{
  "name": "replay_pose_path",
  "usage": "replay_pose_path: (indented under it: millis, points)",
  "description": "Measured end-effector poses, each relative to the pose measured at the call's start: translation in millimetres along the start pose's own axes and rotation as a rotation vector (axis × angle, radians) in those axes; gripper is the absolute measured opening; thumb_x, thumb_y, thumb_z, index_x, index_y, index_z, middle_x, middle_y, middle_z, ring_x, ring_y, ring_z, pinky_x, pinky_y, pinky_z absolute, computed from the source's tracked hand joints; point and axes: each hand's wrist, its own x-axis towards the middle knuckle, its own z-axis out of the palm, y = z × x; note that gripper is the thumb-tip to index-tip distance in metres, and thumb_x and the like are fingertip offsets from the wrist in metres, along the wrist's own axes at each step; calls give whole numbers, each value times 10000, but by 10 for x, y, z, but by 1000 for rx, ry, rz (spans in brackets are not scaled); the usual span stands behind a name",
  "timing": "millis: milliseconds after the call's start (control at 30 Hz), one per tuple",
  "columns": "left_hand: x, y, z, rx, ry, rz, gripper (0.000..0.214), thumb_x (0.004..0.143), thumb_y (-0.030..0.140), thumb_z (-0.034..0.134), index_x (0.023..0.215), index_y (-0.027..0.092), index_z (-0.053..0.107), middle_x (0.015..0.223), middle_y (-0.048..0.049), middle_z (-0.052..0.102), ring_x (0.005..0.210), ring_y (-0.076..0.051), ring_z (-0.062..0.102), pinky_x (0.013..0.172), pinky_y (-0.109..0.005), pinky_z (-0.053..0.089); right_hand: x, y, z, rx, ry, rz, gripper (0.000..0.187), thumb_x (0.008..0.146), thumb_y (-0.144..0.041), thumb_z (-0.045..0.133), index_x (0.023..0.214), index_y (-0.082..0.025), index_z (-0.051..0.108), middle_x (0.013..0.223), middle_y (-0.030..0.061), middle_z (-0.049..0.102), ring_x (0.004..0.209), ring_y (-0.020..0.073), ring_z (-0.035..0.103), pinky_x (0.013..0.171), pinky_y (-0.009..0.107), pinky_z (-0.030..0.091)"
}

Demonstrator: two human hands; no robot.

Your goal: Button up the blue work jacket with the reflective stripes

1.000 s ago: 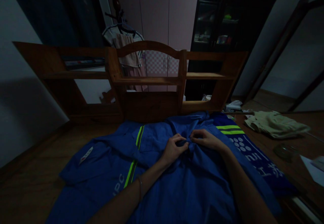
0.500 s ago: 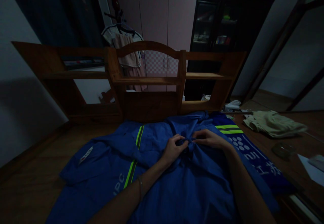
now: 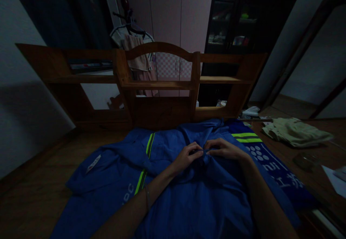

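Observation:
A blue work jacket [image 3: 189,199] with yellow-green reflective stripes lies spread over a wooden surface in a dim room. My left hand [image 3: 186,156] and my right hand [image 3: 223,149] meet at the middle of the jacket's front. Both hands pinch the blue cloth between fingers and thumbs, fingertips almost touching. What sits between the fingertips is too dark to make out beyond the cloth itself. A bracelet shows on my left wrist [image 3: 147,197].
A wooden shelf unit [image 3: 159,84] stands right behind the jacket. A pale folded garment [image 3: 296,132] lies at the right, with papers [image 3: 336,179] near the right edge. Clothes hang on a hanger [image 3: 135,48] before pink wardrobe doors. A dark cabinet [image 3: 232,33] stands beyond.
Both hands stay at the same spot on the jacket front; the fingers have shifted slightly closer together on the cloth. The view has moved a little.

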Motion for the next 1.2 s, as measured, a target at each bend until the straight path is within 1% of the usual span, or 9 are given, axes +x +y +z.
replay_pose_path:
  millis: [133,267,433,600,733,833,1000,1067,1200]
  points:
    - [-6,32,30,-110,-27,-63,201,841,356,538,829,170,614,809,-18,559,804,-148,529,753,-235,406,12,56,-2,51,-13,5,286,803,-397,612,915,-136,652,937,50,628,915,185,563,851,284,412]
    - [2,-12,51,-194,-47,-133,205,816,366,563,808,165,602,746,-1,541,720,-126,503,670,-216,386,41,153,11,70,-21,17,300,781,-408,633,901,-135,662,921,46,635,889,178,569,831,274,419]
    - [29,-159,4,-252,-99,-340,300,701,437,667,752,144,625,672,6,531,612,-104,472,580,-209,352,85,217,56,42,-58,32,314,748,-437,658,820,-133,685,866,44,647,834,171,583,795,260,433]
    - [26,-204,-34,-265,-152,-430,408,669,512,673,740,112,643,603,22,478,540,-74,397,517,-195,278,109,234,87,30,46,110,309,678,-430,724,741,-134,657,759,13,624,721,139,563,691,224,424]
    - [5,-155,-45,-411,-175,-441,403,679,496,679,691,98,612,584,36,428,525,-57,348,513,-186,259,126,234,100,66,87,126,295,676,-406,733,739,-137,631,733,-2,610,703,124,537,662,211,401]
    - [3,-123,-46,-457,-191,-456,398,688,493,678,701,101,614,594,31,453,523,-58,363,515,-185,274,136,225,98,108,126,136,302,646,-388,758,714,-140,601,697,-19,578,680,111,509,630,200,380]
    - [19,-122,-25,-423,-105,-425,403,691,496,681,731,97,652,594,26,486,542,-66,416,522,-179,295,109,214,52,198,118,158,288,661,-370,748,741,-141,594,718,-17,574,685,109,507,637,205,387]
    - [17,-126,-24,-437,-121,-423,386,704,471,683,786,95,672,627,11,536,569,-75,457,559,-182,332,87,206,25,229,122,157,276,677,-362,737,752,-138,596,728,-10,580,689,110,512,641,208,391]
    - [2,-143,-37,-495,-162,-431,375,700,397,714,919,95,684,777,-46,640,676,-120,554,673,-222,404,57,182,-16,298,142,158,263,692,-352,725,749,-136,588,728,-6,588,687,112,526,635,209,399]
